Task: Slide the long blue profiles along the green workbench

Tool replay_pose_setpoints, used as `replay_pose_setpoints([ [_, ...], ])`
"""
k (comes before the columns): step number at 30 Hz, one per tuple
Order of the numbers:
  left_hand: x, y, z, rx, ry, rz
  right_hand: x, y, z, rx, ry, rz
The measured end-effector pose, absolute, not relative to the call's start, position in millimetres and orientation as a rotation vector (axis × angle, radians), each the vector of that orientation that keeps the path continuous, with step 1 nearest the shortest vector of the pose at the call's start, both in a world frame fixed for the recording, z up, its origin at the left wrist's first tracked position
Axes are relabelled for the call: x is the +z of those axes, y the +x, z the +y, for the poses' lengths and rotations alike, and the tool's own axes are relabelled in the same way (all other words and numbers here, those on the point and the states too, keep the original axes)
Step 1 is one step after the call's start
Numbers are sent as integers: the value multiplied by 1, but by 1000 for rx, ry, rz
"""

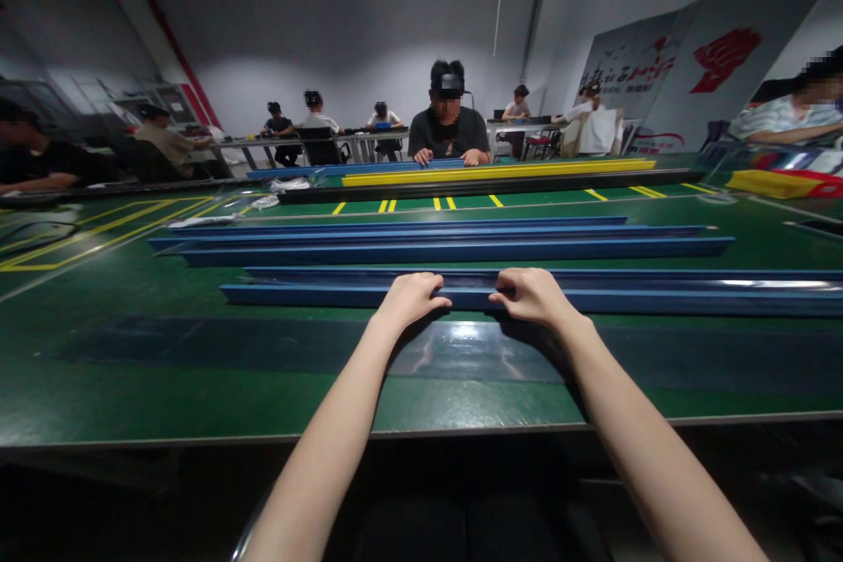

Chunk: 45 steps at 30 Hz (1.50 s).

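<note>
A long blue U-shaped channel (pixel 645 303) lies crosswise on the green table in front of me. My left hand (pixel 414 294) is closed on its near wall, thumb on my side and fingers curled over into the trough. A short way to the right, my right hand (pixel 530 291) grips the same wall in a like way, and the fingertips of both hands are partly hidden. Something glossy and clear lies inside the channel's right part. Between my forearms and beyond them, a clear flat plastic strip (pixel 263 342) lies along the table's near side.
More blue channels (pixel 461 250) lie parallel behind mine. Farther back are a yellow channel (pixel 500 174) and a black one (pixel 527 186). Across the table (pixel 164 408) a co-worker (pixel 449 127) has both hands at another blue piece. Other people sit around the room.
</note>
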<state>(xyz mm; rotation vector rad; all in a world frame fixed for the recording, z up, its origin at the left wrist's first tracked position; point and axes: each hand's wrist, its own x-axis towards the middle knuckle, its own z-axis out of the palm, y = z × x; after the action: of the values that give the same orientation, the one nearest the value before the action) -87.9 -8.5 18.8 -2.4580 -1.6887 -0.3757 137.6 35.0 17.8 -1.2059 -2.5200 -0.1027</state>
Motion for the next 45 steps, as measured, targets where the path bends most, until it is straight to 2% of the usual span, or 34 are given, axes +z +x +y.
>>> replay_pose_setpoints([
  [14,20,-84,-9,-281,-2429,-1713,18,152,38,-77,-1237,-2497],
  [25,20,-83,-11,-252,-2402,-1690,7,122,32,-370,-1118,-2598],
  [45,16,-87,-9,-315,-2382,-1639,22,149,29,-333,-1371,-2525],
])
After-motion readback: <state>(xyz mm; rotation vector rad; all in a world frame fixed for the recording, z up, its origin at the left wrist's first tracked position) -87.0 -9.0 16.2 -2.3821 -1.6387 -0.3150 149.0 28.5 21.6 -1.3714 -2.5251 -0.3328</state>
